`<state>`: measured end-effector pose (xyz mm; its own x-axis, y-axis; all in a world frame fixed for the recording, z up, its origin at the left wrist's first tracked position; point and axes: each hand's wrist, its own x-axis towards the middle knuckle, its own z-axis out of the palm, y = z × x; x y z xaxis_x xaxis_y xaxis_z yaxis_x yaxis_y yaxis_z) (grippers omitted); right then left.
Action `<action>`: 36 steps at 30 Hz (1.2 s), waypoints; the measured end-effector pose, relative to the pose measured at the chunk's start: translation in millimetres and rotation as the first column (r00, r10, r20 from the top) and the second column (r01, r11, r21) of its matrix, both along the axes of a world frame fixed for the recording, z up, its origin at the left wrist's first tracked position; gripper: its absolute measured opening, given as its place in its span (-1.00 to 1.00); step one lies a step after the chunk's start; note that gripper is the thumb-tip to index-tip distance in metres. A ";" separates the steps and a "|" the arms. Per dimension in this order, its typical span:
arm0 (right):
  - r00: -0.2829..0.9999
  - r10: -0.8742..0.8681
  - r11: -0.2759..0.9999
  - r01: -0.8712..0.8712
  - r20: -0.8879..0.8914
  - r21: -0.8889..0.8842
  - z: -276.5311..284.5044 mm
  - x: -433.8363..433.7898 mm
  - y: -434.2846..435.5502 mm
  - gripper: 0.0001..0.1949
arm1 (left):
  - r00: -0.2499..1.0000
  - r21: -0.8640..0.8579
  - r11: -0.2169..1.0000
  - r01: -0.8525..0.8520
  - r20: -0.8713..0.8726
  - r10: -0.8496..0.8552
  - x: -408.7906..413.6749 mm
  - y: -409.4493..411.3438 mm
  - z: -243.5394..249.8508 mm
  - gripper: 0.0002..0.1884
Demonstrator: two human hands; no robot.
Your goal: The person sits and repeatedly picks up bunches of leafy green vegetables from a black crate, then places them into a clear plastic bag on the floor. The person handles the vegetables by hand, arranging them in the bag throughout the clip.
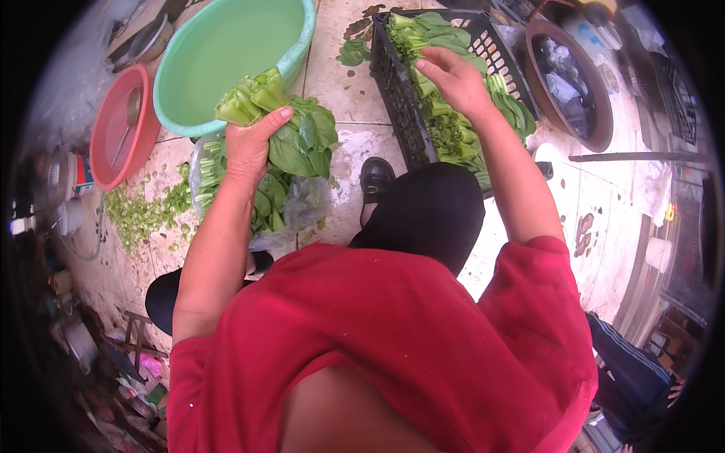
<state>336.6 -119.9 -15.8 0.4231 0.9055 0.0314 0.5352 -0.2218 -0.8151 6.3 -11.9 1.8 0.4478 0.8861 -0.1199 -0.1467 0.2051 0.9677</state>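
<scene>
My left hand (249, 141) grips a bunch of leafy greens (300, 139), its pale cut stem ends tilted up and the broad leaves hanging to the right. Just below it, more greens (269, 198) lie in a clear plastic bag (306, 206) on the floor. My right hand (456, 82) hovers at the upper part of a black plastic crate (396, 96). Its thumb and forefinger are apart beside the stems, with nothing visible between them; the other fingers are partly hidden. Bundled greens (453, 127) lie in rows inside the crate.
A green basin (226, 56) of water stands at upper left, beside a red basin (122, 130) with a ladle (130, 113). Stem trimmings (133, 218) litter the tiles. A brown tub (600, 119) holding plastic bags stands right of the crate. Another person's leg (628, 362) shows at lower right.
</scene>
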 end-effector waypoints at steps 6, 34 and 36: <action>0.792 -0.390 0.811 0.537 0.470 -0.232 -58.1 117.6 -42.9 -0.51 | 0.992 0.060 0.998 -0.016 -0.120 0.023 -20.3 -3.5 -9.7 -0.53; 0.996 -0.093 0.995 0.093 -0.001 0.028 27.1 38.6 -23.3 -0.67 | 0.995 0.157 0.983 0.094 -0.052 -0.087 -12.8 -40.5 18.0 -0.49; 0.986 0.082 0.994 -0.071 -0.149 0.078 49.4 -16.4 -2.7 -0.68 | 0.992 0.234 0.965 0.123 -0.042 -0.116 -13.8 -41.1 20.2 -0.53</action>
